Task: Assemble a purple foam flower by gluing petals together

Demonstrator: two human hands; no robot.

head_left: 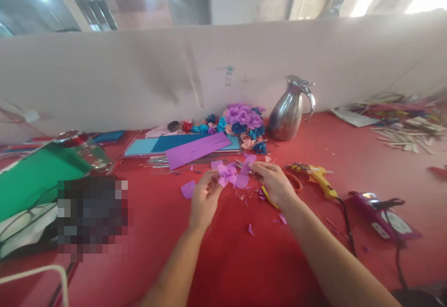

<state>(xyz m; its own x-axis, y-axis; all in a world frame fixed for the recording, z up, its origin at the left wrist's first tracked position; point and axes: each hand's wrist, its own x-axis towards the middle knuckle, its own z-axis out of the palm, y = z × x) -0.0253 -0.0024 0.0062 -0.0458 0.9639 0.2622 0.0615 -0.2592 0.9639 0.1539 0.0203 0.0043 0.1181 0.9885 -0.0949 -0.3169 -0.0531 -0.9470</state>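
Note:
My left hand point(206, 195) is closed on a purple paper flower point(226, 174) above the red table. To its right, my right hand point(274, 181) pinches a small purple paper petal point(247, 163) between thumb and fingertips. The petal and the flower are close, with a small gap between them. A loose purple petal point(241, 181) lies just below, and another petal point(188, 189) rests left of my left hand. Pliers with yellow handles point(269, 197) lie partly under my right hand, among purple scraps.
Behind the hands are a purple paper strip point(198, 150), a pile of paper flowers point(242, 117) and a metal jug point(287, 111). A yellow glue gun point(323, 182) and a purple power strip point(384, 218) with cables lie right. Green paper point(38, 176) is left.

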